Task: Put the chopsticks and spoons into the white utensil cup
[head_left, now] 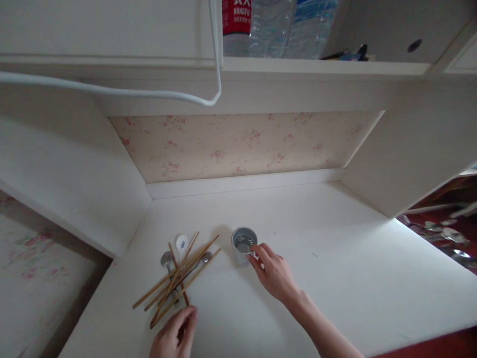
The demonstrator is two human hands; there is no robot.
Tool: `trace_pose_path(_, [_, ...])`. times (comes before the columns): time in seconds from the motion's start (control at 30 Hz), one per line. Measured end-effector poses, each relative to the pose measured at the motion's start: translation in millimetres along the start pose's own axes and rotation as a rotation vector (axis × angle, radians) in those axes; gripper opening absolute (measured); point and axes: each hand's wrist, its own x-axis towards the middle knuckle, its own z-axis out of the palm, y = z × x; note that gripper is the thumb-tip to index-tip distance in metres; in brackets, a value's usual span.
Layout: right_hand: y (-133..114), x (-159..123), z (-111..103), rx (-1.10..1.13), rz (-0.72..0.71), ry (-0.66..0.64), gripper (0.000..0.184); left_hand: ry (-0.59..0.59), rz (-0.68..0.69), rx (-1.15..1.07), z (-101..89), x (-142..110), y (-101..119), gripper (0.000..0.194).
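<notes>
A loose, crossed pile of wooden chopsticks [175, 278] lies on the left part of the white tabletop. Among them are a white ceramic spoon [182, 244] with a blue mark and two metal spoons [166, 258], their handles partly covered. My left hand [175, 333] is closed at the near end of a reddish-brown chopstick [185, 294], whose far end still lies in the pile. To the right stands a small grey utensil holder [244, 239], upright, with small holes in its wall and nothing visible inside. My right hand [274, 271] pinches its right rim between thumb and fingers.
Behind the white tabletop [335, 268] runs a flowered wall panel [238, 146], with white side panels left and right. Overhead is a shelf with plastic bottles [272, 27], and a white cable [149, 93] hangs before it. Several metal utensils [443, 233] lie blurred at the far right.
</notes>
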Motion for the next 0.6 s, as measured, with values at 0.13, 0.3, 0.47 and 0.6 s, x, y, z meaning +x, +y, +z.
trace_pose_path(0.13, [3.1,-5.2,4.5,0.011,-0.022,0.023,0.022,0.112,0.049,0.194,-18.3,23.6,5.0,0.029])
trace_pose_path(0.3, [3.5,-9.8,6.1,0.099,-0.03,0.056,0.028,0.097,0.081,0.493,-33.7,66.9,11.1,0.027])
trace_pose_path(0.47, [18.8,-26.8,25.7,0.359,0.154,0.186,0.03,-0.002,0.029,0.725,-30.9,95.5,10.3,0.028])
trace_pose_path(0.6, [39.5,-38.4,45.6,0.522,0.354,0.228,0.032,-0.092,-0.001,0.726,-22.7,104.6,5.6,0.03])
